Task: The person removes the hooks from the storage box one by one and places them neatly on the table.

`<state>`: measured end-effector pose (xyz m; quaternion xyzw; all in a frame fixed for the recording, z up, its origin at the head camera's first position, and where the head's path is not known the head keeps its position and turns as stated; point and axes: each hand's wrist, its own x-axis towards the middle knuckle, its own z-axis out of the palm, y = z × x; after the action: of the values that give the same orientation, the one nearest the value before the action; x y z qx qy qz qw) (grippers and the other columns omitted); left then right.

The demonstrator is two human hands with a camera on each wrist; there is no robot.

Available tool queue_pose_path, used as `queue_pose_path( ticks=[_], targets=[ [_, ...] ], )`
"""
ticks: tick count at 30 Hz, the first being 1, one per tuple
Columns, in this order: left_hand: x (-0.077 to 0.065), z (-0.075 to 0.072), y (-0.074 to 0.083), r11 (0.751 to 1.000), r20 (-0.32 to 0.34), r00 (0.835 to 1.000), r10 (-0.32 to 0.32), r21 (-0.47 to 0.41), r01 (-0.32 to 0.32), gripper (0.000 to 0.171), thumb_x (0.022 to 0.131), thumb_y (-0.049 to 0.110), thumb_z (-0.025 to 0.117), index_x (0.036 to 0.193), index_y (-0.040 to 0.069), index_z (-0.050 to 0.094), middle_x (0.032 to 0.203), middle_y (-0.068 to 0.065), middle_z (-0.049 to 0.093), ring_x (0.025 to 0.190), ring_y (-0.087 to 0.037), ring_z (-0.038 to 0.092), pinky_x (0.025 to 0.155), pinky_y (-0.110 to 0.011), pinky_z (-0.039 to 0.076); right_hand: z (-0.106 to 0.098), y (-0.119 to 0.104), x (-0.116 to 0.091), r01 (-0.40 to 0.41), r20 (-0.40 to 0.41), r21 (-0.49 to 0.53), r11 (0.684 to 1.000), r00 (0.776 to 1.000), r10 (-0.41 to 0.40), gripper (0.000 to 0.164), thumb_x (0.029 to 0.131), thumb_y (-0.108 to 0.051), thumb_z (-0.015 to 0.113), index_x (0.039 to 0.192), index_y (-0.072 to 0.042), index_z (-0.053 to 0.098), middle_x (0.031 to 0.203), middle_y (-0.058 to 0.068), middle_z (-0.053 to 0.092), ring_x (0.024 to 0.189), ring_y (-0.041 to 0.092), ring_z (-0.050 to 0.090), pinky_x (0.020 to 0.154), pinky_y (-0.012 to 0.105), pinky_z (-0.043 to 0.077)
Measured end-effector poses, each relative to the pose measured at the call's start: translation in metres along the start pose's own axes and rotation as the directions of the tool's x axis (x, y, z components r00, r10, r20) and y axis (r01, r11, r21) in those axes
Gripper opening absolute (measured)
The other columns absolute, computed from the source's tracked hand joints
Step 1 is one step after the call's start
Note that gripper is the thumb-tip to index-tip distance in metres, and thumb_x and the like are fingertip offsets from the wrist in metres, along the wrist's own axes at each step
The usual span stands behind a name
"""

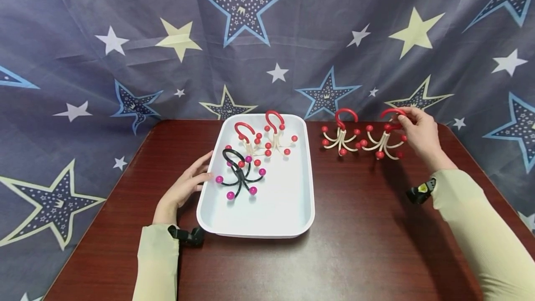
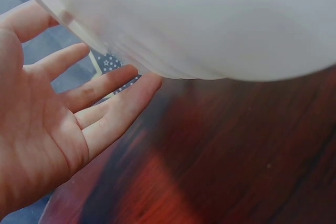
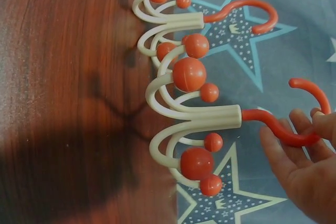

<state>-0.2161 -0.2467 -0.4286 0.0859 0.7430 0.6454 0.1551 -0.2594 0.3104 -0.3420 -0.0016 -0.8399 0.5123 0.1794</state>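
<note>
Your right hand (image 1: 420,134) pinches a red hook (image 1: 385,140) by its crook, beside its twin (image 1: 341,134), both outside the tray (image 1: 271,208). Your left hand (image 1: 185,187), fingers extended, rests against the tray. Inside: the black hook (image 1: 240,175) and two red-and-white ones (image 1: 275,141). Seemingly three done, two left.

Right hand (image 1: 421,134) grips one hook (image 1: 383,140) near the table's (image 1: 359,245) far right corner, another hook (image 1: 341,136) beside it; left hand (image 1: 185,187) touches the tray's (image 1: 276,208) left edge; three hooks (image 1: 240,175) inside.
</note>
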Motion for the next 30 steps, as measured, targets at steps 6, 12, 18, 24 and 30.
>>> queue_pose_path(
  ticks=[6, 12, 18, 24, 30],
  targets=[
    [0.000, 0.000, 0.000, 1.000, -0.006, 1.000, 0.003, -0.002, -0.003, 0.065, 0.090, 0.019, 0.055, 0.145, 0.027, 0.022, 0.139, -0.020, 0.035, 0.102, -0.017, 0.057, 0.076, -0.037, 0.052, 0.003, 0.007, 0.004, -0.049, -0.049, -0.088, 0.995, 0.998, 0.044, 0.031, 0.094, -0.018, 0.048, 0.117, 0.002, 0.054, 0.072, -0.031, 0.051, 0.063, -0.016, 0.054, 0.054, 0.010, 0.047],
    [-0.001, 0.001, 0.001, 1.000, -0.006, 1.000, -0.009, -0.014, 0.009, 0.065, 0.091, 0.014, 0.054, 0.145, 0.026, 0.021, 0.138, -0.020, 0.034, 0.100, -0.015, 0.058, 0.076, -0.035, 0.052, 0.007, 0.014, 0.008, -0.075, -0.095, -0.191, 0.979, 0.994, 0.058, 0.031, 0.094, -0.021, 0.047, 0.118, -0.004, 0.057, 0.087, -0.010, 0.062, 0.062, -0.015, 0.053, 0.051, 0.009, 0.045],
    [-0.007, 0.007, 0.014, 1.000, 0.005, 1.000, -0.018, -0.014, 0.018, 0.066, 0.091, 0.010, 0.051, 0.147, 0.020, 0.017, 0.139, -0.024, 0.032, 0.099, -0.015, 0.057, 0.075, -0.034, 0.052, 0.011, 0.020, 0.011, -0.092, -0.115, -0.253, 0.963, 0.991, 0.065, 0.030, 0.095, -0.018, 0.045, 0.119, -0.004, 0.057, 0.106, 0.022, 0.060, 0.062, -0.017, 0.047, 0.053, 0.005, 0.042],
    [-0.011, 0.010, 0.022, 1.000, 0.005, 1.000, -0.021, 0.003, 0.021, 0.066, 0.091, 0.010, 0.050, 0.147, 0.017, 0.015, 0.139, -0.024, 0.032, 0.100, -0.015, 0.057, 0.076, -0.033, 0.052, 0.013, 0.027, 0.011, -0.085, -0.121, -0.248, 0.965, 0.991, 0.057, 0.031, 0.095, -0.017, 0.045, 0.119, -0.002, 0.057, 0.108, 0.023, 0.060, 0.062, -0.019, 0.044, 0.054, 0.004, 0.042],
    [-0.005, 0.005, 0.011, 1.000, 0.001, 1.000, -0.017, -0.014, 0.017, 0.066, 0.091, 0.011, 0.051, 0.147, 0.021, 0.017, 0.139, -0.023, 0.033, 0.100, -0.014, 0.057, 0.075, -0.034, 0.052, 0.014, 0.031, 0.011, -0.097, -0.148, -0.281, 0.955, 0.987, 0.057, 0.029, 0.094, -0.019, 0.046, 0.116, -0.006, 0.059, 0.105, 0.019, 0.061, 0.059, -0.017, 0.046, 0.051, 0.004, 0.041]
  ],
)
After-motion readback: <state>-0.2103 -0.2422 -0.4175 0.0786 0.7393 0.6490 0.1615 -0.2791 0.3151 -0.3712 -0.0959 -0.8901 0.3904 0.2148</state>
